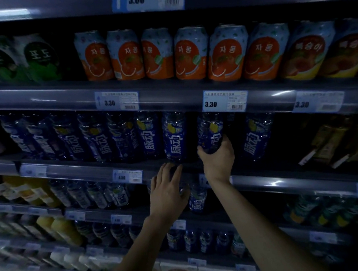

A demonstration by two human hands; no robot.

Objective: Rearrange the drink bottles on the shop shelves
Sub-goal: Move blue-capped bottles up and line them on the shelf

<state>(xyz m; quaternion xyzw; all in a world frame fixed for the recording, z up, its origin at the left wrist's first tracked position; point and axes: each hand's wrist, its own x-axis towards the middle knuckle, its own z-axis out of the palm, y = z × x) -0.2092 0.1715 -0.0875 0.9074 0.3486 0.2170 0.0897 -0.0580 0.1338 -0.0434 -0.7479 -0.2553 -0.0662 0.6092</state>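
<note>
Shelves (171, 98) fill the view, stacked in dim light, each edge carrying price tags. The landmark is the blue-bottle shelf (87, 164), the second full tier down. Above it stands a row of orange cans (191, 53), with green cans (41, 58) at its left end and yellow-based cans (307, 54) at its right. On it stands a row of blue bottles (123, 136), upright, shoulder to shoulder; at the row's right end the spacing opens, with dark gaps on either side of the held bottle (210, 133) and a lone bottle (257, 136) beyond. Below it sit more blue bottles and yellow juice (60, 226).

The right hand (217, 156) grips the held bottle low on its body, fingers (226, 142) wrapped and pinching it, long axis upright, base about at the shelf's front lip. The left hand (166, 188) is just below that lip, fingers (172, 171) spread, tips touching the base of the neighbour bottle (175, 137); whether they grip it cannot be told. Judged from this, the right hand is the nearer one for closing the gap, by sliding its bottle left towards the neighbour.
</note>
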